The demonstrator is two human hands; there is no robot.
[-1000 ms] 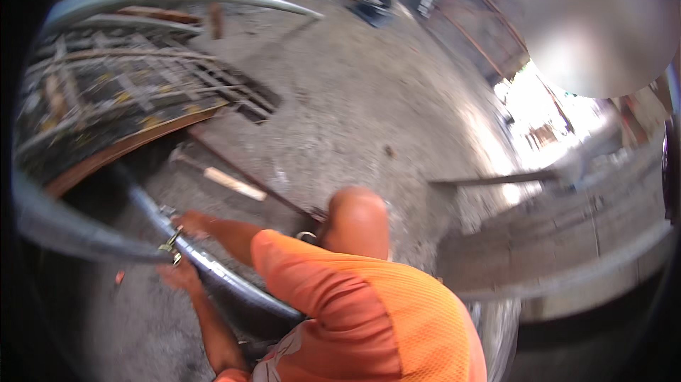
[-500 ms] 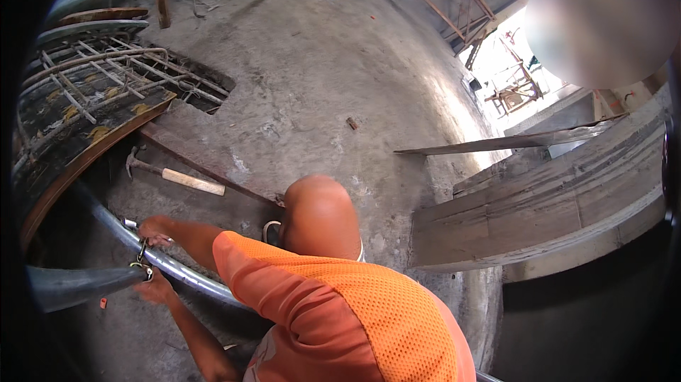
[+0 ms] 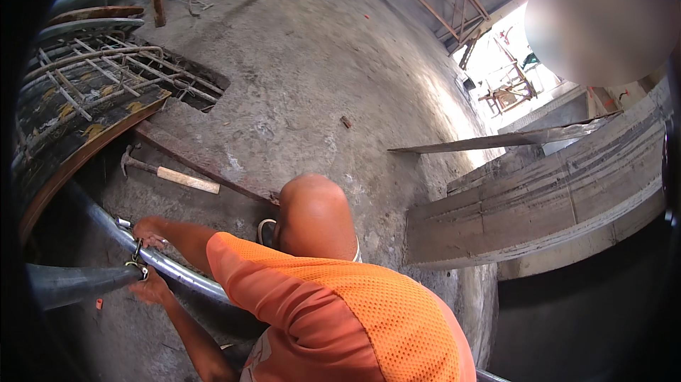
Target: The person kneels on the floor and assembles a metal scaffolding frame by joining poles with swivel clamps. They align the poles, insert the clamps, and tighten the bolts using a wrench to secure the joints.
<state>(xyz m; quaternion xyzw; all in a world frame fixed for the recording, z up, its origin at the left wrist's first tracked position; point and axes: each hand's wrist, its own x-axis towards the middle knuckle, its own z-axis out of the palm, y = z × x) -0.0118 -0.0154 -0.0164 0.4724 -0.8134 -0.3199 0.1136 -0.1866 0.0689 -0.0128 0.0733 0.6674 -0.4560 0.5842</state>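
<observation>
A shiny metal pipe (image 3: 177, 268) lies low along the floor, and a darker grey pipe (image 3: 78, 286) meets it from the left. Where they meet there is a small metal clamp (image 3: 136, 258) with curved, partly brass-coloured parts. My left hand (image 3: 150, 288), below the joint, has its fingers closed on the clamp beside the grey pipe's end. Just above the shiny pipe, my right hand (image 3: 150, 230) is closed; its palm hides most of what it grips. A short silvery cylinder (image 3: 123, 223) shows next to its fingertips.
A wooden-handled hammer (image 3: 181, 178) lies beyond my right hand. A rebar grid (image 3: 106, 73) and a curved-looking panel (image 3: 78, 155) stand at the left. My bent knee (image 3: 314, 208) is centre. A plank (image 3: 496, 142) juts near a concrete beam (image 3: 539, 197) at the right.
The view has shifted slightly, so the surroundings sit a little further left. Both hands stay at the clamp with almost no visible movement.
</observation>
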